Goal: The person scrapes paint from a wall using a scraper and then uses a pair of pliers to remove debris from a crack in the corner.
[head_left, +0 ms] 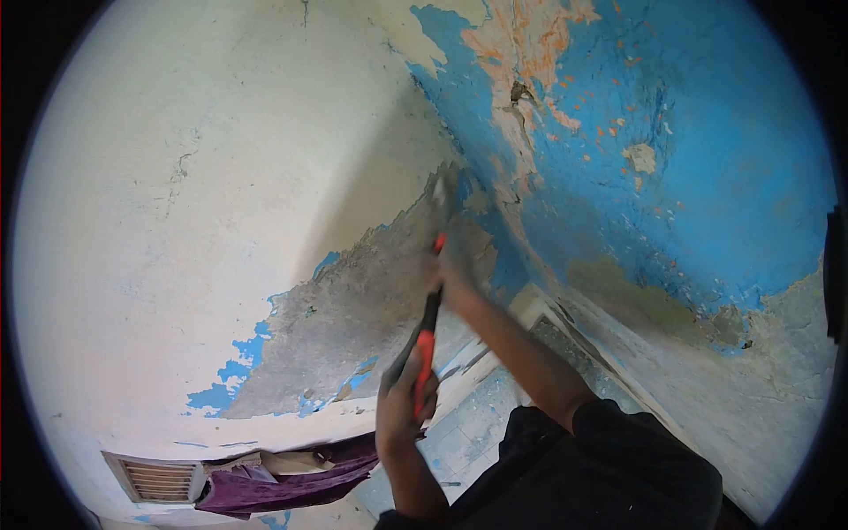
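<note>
L hand [408,393] is gripping the lower, red-and-black handle of a long tool [425,358], fingers wrapping round it. R hand [452,272] is holding the same tool higher up, nr its head; fingers are closing on the handle, but exact placement is blurring w/ motion. Tool is slanting up thru ctr of frame, its head pointing at the top tip of a grey bare patch [322,340], close to the corner; can't tell if it's actually touching.

Progress, approx: coat is missing over the grey patch, ctr-left of frame, & rough plaster is showing. Pale paint [177,256] is covering most of the wall, upper & mid left, so bare area is looking partial only. Blue bits [252,353] are clinging along the patch's L edge, w/ more nr its btm. Blue wall [733,159], upper right, is mostly keeping its colour, w/ orange & pale scars showing; its lower part is looking grey & worn. Purple cloth [291,484] is hanging btm left, beside a slatted vent [159,480].
</note>
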Tool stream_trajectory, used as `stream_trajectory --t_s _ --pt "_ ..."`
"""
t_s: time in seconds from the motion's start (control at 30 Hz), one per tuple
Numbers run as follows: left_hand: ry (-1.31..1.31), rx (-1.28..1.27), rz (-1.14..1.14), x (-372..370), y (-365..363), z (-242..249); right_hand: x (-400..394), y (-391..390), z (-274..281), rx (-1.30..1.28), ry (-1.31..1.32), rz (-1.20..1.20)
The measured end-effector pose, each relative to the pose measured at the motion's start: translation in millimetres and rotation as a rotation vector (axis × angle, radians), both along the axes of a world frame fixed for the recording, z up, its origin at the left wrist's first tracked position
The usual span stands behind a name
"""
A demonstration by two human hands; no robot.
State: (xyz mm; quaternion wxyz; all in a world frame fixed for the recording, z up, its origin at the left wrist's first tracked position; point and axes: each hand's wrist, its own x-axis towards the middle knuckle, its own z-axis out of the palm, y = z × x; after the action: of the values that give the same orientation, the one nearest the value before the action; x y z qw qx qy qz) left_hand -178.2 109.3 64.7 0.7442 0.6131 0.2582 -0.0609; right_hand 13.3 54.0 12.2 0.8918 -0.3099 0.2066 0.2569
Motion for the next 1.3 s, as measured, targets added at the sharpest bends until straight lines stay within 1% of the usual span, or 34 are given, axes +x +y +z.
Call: stream_trajectory --t_s 0.03,0.1,0.13,0.17,0.2,0.27,0.37,0.43,0.5,0.57,0.63,0.73,0.83,0.93,1.03,1.1,1.17,1.2,1.27,1.3 --pt "0.026 0.036 -0.008 23 -11 0 10 -5 -2 0.087 -0.017 0.003" --pt "0.019 -0.004 -0.017 22 -14 7 33 -22 -4 0.265 -0.068 -0.002" --pt "0.014 -0.026 -0.03 24 -16 10 32 -19 -3 0.204 -0.049 0.008" --pt "-0.015 -0.058 -0.026 14 -5 -8 19 -10 -4 0.14 -0.016 0.029" --pt "0.01 -0.086 0.022 -3 -1 -21 3 -5 -6 0.077 0.012 0.053" --pt "0.025 -0.127 0.098 -27 8 -43 -27 2 -18 0.225 -0.008 0.173" --pt "-0.036 -0.252 0.136 -57 11 -90 -68 21 -66 0.223 -0.109 0.221" --pt "-0.027 -0.272 0.129 -66 7 -121 -98 20 -88 0.215 -0.162 0.24" --pt "0.008 -0.326 0.106 -70 -2 -132 -116 9 -102 0.235 -0.16 0.281" --pt "-0.021 -0.295 0.066 -71 -11 -137 -112 -1 -108 0.187 -0.153 0.264" --pt "-0.028 -0.255 0.013 -71 -9 -132 -110 -1 -106 0.168 -0.136 0.252" --pt "-0.098 -0.215 0.012 -55 -9 -122 -99 -5 -91 0.14 -0.169 0.236" --pt "-0.074 -0.083 0.029 -19 -14 -117 -61 -11 -69 0.002 -0.219 0.137" --pt "-0.107 -0.079 -0.026 -1 -14 -97 -46 -16 -60 0.061 -0.185 0.119" --pt "-0.076 -0.074 0.058 -28 -10 -100 -63 -4 -67 0.075 -0.135 0.142" --pt "-0.109 -0.116 0.098 -48 -5 -92 -86 8 -61 0.12 -0.147 0.212" --pt "-0.084 -0.049 0.057 -49 0 -80 -94 15 -59 0.149 -0.158 0.235" --pt "-0.084 -0.034 0.039 -40 0 -75 -83 11 -61 0.117 -0.143 0.194" --pt "-0.032 0.019 0.008 -7 -6 -83 -47 -1 -61 0.061 -0.108 0.113" --pt "-0.083 -0.004 -0.018 11 -23 -62 -41 -8 -54 0.076 -0.119 0.113"
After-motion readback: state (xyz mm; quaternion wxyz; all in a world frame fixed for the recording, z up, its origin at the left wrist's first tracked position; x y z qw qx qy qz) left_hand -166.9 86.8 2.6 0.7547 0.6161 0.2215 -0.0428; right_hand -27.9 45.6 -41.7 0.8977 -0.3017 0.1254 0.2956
